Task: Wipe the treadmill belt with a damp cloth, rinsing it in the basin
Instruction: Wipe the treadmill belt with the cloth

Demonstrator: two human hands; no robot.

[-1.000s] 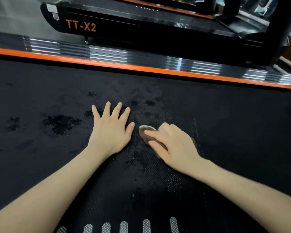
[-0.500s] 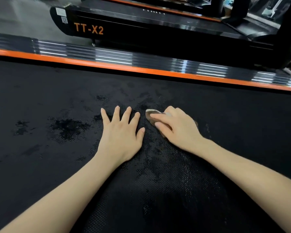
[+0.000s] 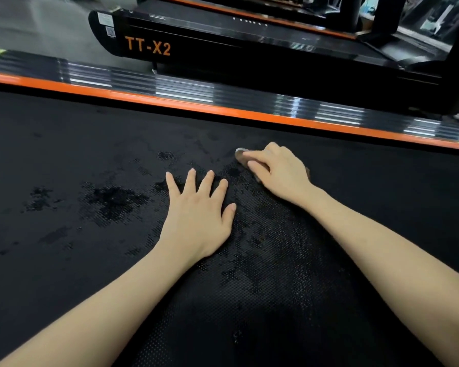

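the right hand (image 3: pixel 277 172) has slid the cloth (image 3: pixel 241 154) away from the left hand (image 3: pixel 199 211) and closer to the orange side rail (image 3: pixel 223 108) than a second ago, so the wiping stroke looks to be working outward across the treadmill belt (image 3: pixel 90 260). the right hand's fingers are curled down over the small greyish wad, pressing it flat. the left hand lies open, fingers spread, holding nothing. the belt is matte black with a fine dimpled grain, blotched with darker wet patches left of the left hand. no basin is in view.
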